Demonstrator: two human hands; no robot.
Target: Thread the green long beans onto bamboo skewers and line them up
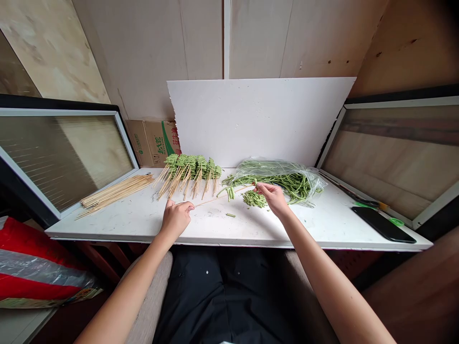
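Clamping fingers on 1 skewer (208, 201), the left hand (175, 218) faces the right hand (274, 198), fingertips pinching 1 bean piece (255, 182); tabletop (215, 228) stretches toward the front edge (251, 243).

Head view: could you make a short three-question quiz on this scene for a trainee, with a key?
1. Multiple choice: What runs between the left hand and the right hand?
a) a phone cable
b) a thin wooden stick
c) a strip of cardboard
2. True or false: The bundle of bare sticks lies to the left of the sticks loaded with green pieces.
3. Open: What lies just behind the pile of cut green pieces on the white table?

Key: 1. b. 2. True. 3. Long green beans in a clear plastic bag.
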